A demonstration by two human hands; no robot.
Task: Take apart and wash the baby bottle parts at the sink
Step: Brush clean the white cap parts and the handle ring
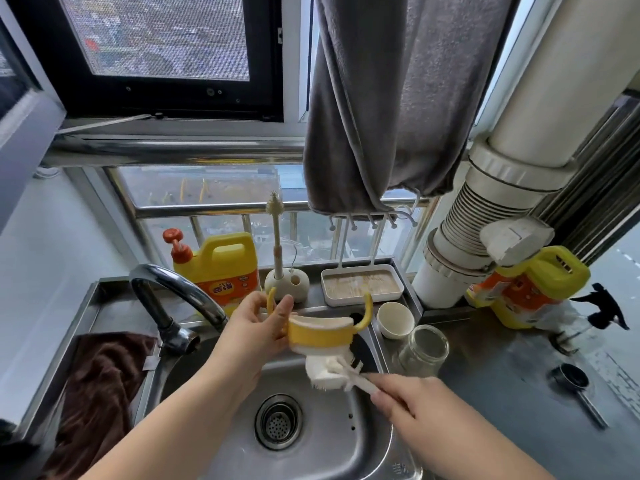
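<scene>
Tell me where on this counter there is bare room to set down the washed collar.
Bare steel lies right of the glass jar, between it and the metal scoop. The sink floor round the drain is bare too. The back ledge is crowded: detergent jug, brush holder, white tray, small cup.

The yellow plastic detergent jug with an orange pump (221, 268), at the counter's rear edge behind the tap, carries an orange label with white Chinese characters and smaller print; none is legible. The second yellow jug (530, 289), at the counter's right rear corner, shows an unreadable orange label.
</scene>
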